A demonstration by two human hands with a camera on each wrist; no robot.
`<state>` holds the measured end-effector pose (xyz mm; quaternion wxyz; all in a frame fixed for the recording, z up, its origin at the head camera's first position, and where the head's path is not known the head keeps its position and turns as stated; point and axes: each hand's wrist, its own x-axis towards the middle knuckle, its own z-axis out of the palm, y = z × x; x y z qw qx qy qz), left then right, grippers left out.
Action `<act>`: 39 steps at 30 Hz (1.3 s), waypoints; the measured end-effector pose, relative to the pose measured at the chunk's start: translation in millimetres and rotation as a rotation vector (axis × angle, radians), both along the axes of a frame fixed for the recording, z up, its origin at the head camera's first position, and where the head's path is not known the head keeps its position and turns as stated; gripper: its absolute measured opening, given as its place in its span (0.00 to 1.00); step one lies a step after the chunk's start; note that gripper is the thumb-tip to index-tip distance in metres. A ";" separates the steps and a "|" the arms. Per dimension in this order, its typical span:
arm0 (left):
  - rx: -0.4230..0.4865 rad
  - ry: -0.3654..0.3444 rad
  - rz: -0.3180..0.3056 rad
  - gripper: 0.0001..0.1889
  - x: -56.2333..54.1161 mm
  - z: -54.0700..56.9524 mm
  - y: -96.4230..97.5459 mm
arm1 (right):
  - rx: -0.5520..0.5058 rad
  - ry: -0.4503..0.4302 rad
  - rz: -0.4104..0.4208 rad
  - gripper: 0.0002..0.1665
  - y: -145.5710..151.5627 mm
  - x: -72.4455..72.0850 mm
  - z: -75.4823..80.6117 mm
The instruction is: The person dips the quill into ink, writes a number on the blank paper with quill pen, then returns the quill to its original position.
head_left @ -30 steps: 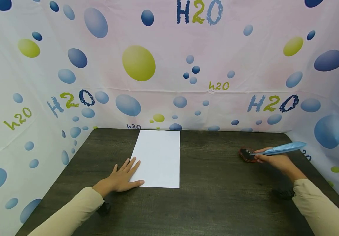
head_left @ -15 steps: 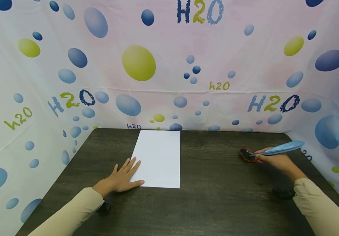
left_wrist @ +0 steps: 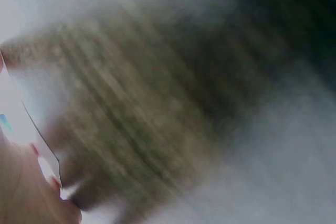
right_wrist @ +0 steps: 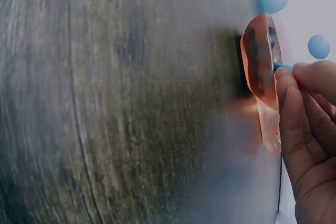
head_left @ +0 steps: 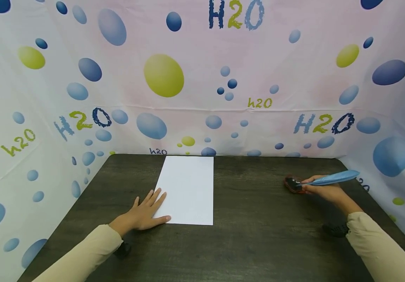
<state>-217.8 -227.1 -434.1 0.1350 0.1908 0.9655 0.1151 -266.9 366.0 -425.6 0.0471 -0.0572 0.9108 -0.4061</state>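
Note:
In the head view my left hand (head_left: 142, 215) lies with spread fingers over the left edge of a blank white sheet of paper (head_left: 192, 188). Further right, my right hand (head_left: 326, 192) pinches a light-blue feather quill (head_left: 338, 178) near its lower end, the plume slanting up to the right. The quill's tip reaches into a small dish (right_wrist: 257, 61) of see-through reddish material with dark contents, standing on the table. Thumb and fingertips meet on the quill just above the dish's rim in the right wrist view. Blur covers most of the left wrist view.
The dark wood-grain table (head_left: 248, 243) has the paper near its back edge. A white and pinkish sheet (head_left: 202, 78) printed with bubbles and H2O lettering hangs behind and along both sides.
The feather's plume end has shifted slightly left, while its tip stays in the dish. My left hand holds its place on the paper. The head view has moved a little.

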 end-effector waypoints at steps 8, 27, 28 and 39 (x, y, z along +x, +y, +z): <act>0.003 -0.001 0.002 0.46 0.3 -1.1 -0.5 | -0.012 -0.022 0.002 0.21 -4.2 -4.3 0.4; 0.005 0.009 -0.010 0.48 -6.2 -13.6 -5.5 | 0.000 0.003 0.021 0.15 -10.8 -4.8 7.2; -0.005 0.010 -0.009 0.48 -6.7 -14.7 -5.7 | 0.001 0.002 0.015 0.15 -10.8 -4.6 7.3; -0.001 0.001 -0.008 0.48 -5.1 -11.3 -4.8 | 0.004 0.001 -0.003 0.15 -10.7 -5.9 8.4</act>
